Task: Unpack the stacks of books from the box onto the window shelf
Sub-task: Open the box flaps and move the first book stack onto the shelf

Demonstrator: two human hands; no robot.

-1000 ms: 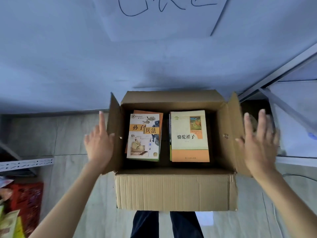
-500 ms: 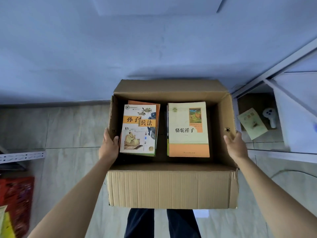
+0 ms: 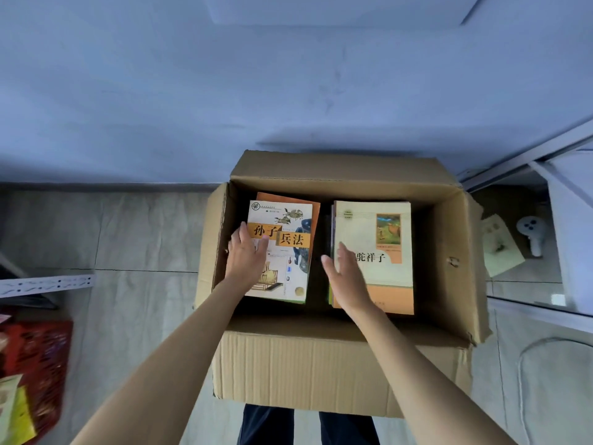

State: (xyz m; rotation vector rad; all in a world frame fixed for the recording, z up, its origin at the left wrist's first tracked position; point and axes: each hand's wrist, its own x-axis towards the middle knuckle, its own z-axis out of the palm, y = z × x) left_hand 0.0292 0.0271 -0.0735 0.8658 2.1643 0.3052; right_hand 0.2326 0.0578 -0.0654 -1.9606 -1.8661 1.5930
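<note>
An open cardboard box stands on the tiled floor in front of me with its flaps spread. Two stacks of books lie side by side in it. The left stack has a white and orange cover with a seated figure on top. The right stack shows a cream and orange cover. My left hand lies inside the box with straight fingers on the left stack's left edge. My right hand is flat and upright, in the gap between the stacks, over the right stack's left edge.
A pale blue wall rises behind the box. At the right stand a white metal frame, a pale green booklet and a small white device on the floor. A red crate and a perforated white rail lie at the left.
Both hands left the box's side flaps and moved inside, the left onto the left stack, the right between the two stacks. The view tilted down slightly.
</note>
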